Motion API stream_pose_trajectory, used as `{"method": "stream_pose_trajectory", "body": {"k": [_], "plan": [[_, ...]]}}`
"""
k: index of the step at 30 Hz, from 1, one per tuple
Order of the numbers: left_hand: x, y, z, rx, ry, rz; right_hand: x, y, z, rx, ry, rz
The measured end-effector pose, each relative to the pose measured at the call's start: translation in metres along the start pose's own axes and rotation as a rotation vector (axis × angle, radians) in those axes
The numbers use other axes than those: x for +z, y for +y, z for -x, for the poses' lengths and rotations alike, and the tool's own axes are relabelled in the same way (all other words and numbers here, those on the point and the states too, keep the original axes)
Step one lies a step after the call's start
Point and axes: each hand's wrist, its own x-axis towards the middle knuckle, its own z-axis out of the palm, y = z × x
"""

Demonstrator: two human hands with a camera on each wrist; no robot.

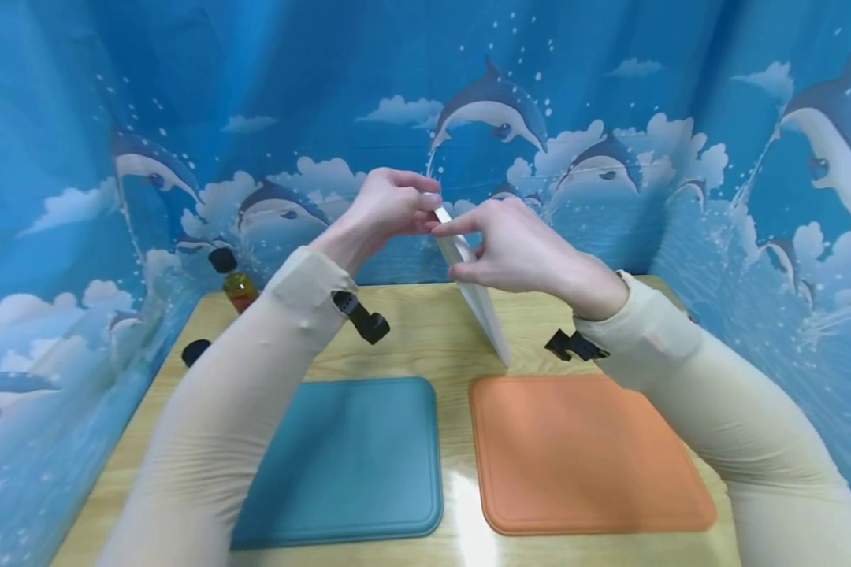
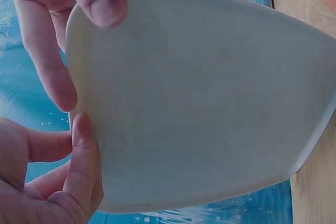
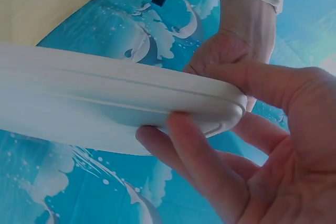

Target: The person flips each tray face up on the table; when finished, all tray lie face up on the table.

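Observation:
A white, shallow rectangular tray [image 1: 484, 311] with rounded corners stands steeply tilted, seen almost edge-on in the head view. One broad face of the tray [image 2: 199, 93] fills much of the left wrist view; the right wrist view has its edge and underside [image 3: 126, 111] with a raised ridge. My left hand [image 1: 393, 205] pinches the upper edge. Beside it, nearer to me, my right hand [image 1: 518, 246] grips the same edge, index finger extended across the rim and thumb lower down on the side. In the head view the tray hides some of the left fingertips.
A teal mat [image 1: 358, 457] lies on the wooden table [image 1: 390, 327] at left, an orange mat [image 1: 589, 457] at right. A bottle of yellow liquid [image 1: 239, 290] stands at the back left. Near it, a black cap [image 1: 195, 352] shows past my sleeve. A dolphin-print curtain [image 1: 312, 71] surrounds the table.

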Motion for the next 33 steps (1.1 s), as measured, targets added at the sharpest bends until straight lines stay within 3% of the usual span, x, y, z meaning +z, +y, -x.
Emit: {"method": "stream_pose_trajectory", "body": {"k": [4,10,16,21,27,33], "plan": [[0.002,0.0,-0.001,0.007,-0.007,0.007,-0.004,-0.004,-0.002,0.02,0.014,0.082],[0.006,0.001,-0.001,0.019,-0.017,0.033,-0.01,-0.006,-0.002,0.08,-0.005,0.109],[0.009,-0.003,0.0,0.07,-0.045,0.044,-0.021,-0.003,-0.002,0.119,-0.026,0.141],[0.008,-0.009,0.001,0.118,-0.03,0.057,-0.031,-0.001,-0.005,0.148,-0.09,0.177],[0.004,-0.025,0.001,0.128,0.007,0.04,-0.035,0.006,-0.007,0.221,-0.08,0.238],[0.006,-0.049,-0.005,0.063,-0.015,0.03,-0.035,0.021,-0.006,0.242,-0.006,0.271]]}}
